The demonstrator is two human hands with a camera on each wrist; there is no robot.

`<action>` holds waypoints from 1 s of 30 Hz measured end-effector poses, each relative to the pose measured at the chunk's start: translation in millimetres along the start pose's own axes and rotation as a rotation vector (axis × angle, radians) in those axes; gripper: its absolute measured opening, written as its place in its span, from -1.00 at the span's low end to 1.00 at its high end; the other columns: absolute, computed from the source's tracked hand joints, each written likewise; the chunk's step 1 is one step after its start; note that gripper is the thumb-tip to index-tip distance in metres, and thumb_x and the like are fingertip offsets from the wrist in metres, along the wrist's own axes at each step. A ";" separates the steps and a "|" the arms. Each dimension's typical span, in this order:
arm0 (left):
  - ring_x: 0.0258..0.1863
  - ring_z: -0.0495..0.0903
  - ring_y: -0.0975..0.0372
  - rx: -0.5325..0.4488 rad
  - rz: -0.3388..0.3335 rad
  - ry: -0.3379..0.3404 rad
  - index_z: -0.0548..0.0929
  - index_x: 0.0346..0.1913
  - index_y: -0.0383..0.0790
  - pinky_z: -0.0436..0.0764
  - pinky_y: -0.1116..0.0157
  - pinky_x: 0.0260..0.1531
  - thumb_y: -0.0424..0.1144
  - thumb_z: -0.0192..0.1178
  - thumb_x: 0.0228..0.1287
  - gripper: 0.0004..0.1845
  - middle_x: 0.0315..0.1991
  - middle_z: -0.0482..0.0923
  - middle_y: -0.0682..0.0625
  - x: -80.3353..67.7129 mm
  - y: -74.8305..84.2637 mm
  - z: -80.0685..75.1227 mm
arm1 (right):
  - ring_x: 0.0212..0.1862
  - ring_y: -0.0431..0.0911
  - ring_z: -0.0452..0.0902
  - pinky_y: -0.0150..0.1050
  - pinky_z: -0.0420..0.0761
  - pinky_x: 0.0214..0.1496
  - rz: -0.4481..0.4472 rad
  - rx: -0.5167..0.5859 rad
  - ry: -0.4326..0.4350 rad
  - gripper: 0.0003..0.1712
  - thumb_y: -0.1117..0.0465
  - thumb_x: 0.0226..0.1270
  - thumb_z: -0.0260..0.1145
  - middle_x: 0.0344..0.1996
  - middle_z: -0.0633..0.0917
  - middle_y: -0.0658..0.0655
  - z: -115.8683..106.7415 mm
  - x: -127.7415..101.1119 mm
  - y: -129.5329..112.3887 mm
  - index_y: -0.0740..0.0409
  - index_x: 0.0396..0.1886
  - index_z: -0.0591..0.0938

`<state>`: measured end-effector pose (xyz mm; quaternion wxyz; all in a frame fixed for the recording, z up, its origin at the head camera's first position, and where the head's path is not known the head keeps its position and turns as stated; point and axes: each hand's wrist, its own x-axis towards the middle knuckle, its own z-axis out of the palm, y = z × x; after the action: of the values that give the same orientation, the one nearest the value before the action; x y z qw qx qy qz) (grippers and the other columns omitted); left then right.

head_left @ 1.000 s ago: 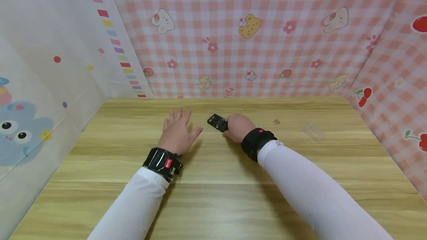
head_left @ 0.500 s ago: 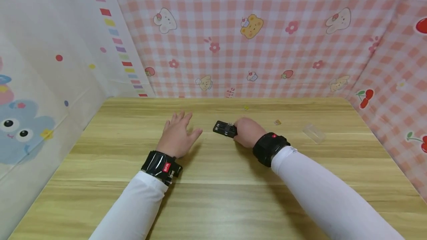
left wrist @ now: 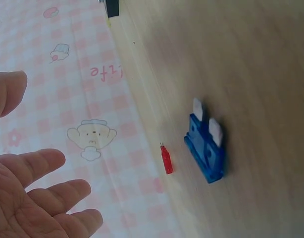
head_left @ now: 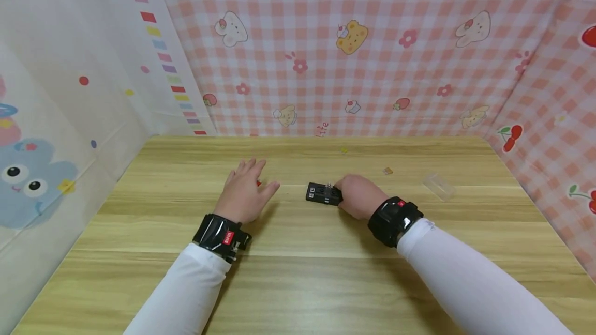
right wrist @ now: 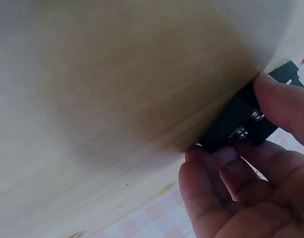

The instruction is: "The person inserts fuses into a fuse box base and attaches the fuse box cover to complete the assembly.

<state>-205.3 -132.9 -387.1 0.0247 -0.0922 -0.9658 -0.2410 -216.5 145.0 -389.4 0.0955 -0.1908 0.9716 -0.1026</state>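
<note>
My right hand (head_left: 360, 195) pinches a flat black rectangular block (head_left: 321, 194) by its right end. In the right wrist view, shiny metal screws show on the block (right wrist: 241, 116) between thumb and fingers. My left hand (head_left: 242, 190) is spread palm down over the left part of the table, holding nothing. Under it, in the left wrist view, a blue blade fuse (left wrist: 206, 148) with two pale metal prongs lies beside a small red piece (left wrist: 166, 159) with thin pins. From the head, the fuse is hidden by the hand, while a bit of red shows near the thumb.
A tiny yellow piece (head_left: 344, 150) lies near the back edge of the wooden table (head_left: 316, 283). Farther right are a small orange-brown piece (head_left: 388, 170) and a clear plastic cover (head_left: 438, 186). Patterned cloth (head_left: 307, 50) stands behind and at both sides.
My right hand has drawn the black block rightward and nearer to me, turning it more level. My left hand has shifted slightly back, bringing the red piece into sight.
</note>
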 end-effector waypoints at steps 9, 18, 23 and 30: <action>0.65 0.02 -0.31 0.022 0.002 -0.002 0.33 0.59 -0.26 -0.04 -0.27 0.61 0.17 0.17 0.52 -0.21 0.63 0.14 -0.37 -2.9 -2.1 0.4 | -0.26 -0.10 0.54 -0.08 0.67 0.05 -0.058 -0.047 0.024 -0.79 0.34 0.25 0.48 -0.28 0.73 0.09 3.4 -15.7 1.5 0.21 -0.11 0.80; 0.65 0.00 -0.32 0.018 0.004 -0.009 0.34 0.58 -0.26 -0.05 -0.28 0.61 0.16 0.17 0.53 -0.22 0.63 0.14 -0.37 -5.2 -5.1 -3.0 | -0.21 -0.09 0.57 -0.05 0.68 0.07 -0.062 -0.037 0.013 -0.69 0.37 0.24 0.45 -0.21 0.75 0.15 3.5 -26.6 0.0 0.25 0.00 0.78; 0.66 -0.04 -0.31 0.010 -0.007 -0.037 0.34 0.58 -0.25 -0.08 -0.27 0.61 0.16 0.15 0.54 -0.23 0.64 0.13 -0.35 -6.1 -7.3 -4.7 | -0.20 -0.10 0.58 -0.06 0.68 0.07 -0.071 -0.024 0.001 -0.70 0.40 0.21 0.46 -0.18 0.77 0.14 3.7 -32.1 -2.0 0.23 -0.03 0.79; 0.64 0.05 -0.31 0.022 0.002 -0.043 0.38 0.56 -0.26 -0.01 -0.27 0.60 0.15 0.14 0.56 -0.27 0.62 0.19 -0.35 -9.5 -10.1 -7.2 | -0.12 -0.06 0.64 -0.02 0.68 0.14 -0.081 -0.042 -0.005 -0.65 0.41 0.22 0.48 -0.12 0.78 0.17 4.6 -34.1 -3.1 0.24 0.03 0.78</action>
<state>-197.8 -146.7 -386.3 0.0054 -0.0980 -0.9687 -0.2282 -183.4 154.8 -388.2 0.0895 -0.2323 0.9648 -0.0853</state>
